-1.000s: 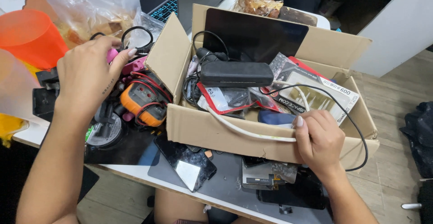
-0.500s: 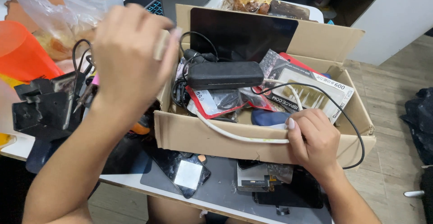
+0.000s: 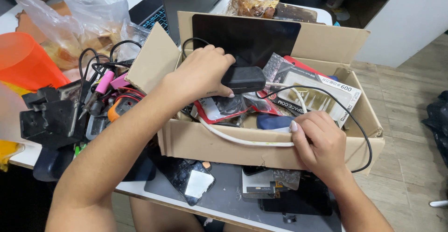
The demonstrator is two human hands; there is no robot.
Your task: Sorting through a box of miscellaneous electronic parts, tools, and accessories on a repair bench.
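An open cardboard box full of electronics sits in front of me. My left hand reaches into it and grips a black rectangular device lying on top of the clutter. My right hand rests on the box's front wall, fingers curled over the rim and pressing a white cable against it. A thin black cable loops over the right side. A black flat panel leans against the back wall, next to red and silver packets.
Left of the box lie black holders, tangled wires, a pink tool and an orange meter. An orange plastic cup and clear bags stand behind. Phone parts lie on a dark mat. A laptop is beyond.
My left hand has left the pile of tools at the left, swung over the box flap and closed on the black device inside. My right hand stays on the box's front.
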